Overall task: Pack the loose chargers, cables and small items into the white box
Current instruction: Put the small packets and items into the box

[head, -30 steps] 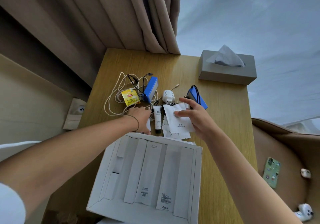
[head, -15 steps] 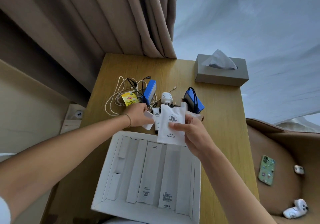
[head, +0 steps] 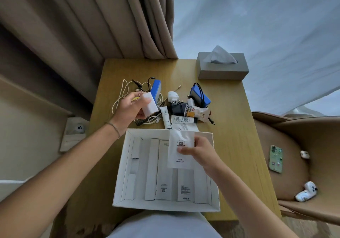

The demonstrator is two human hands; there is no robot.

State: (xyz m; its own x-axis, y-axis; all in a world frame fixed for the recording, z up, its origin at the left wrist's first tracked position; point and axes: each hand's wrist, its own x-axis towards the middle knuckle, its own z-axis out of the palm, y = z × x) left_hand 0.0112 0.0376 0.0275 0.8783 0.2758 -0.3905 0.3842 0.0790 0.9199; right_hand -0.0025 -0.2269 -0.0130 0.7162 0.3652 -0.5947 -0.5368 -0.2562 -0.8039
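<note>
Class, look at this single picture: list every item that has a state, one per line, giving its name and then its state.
white box: open, slim packets lying inside.
white sachet: held over the box by the right hand.
small white packet: lifted off the table in the left hand.
tissue box: tissue sticking out.
white cable: loose, tangled on the table.
phone: lying on the chair.

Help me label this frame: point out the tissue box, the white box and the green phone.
tissue box (head: 220, 71): head view, grey front wall.
white box (head: 166, 206): head view, near rim.
green phone (head: 275, 159): head view, middle of its back.
</note>
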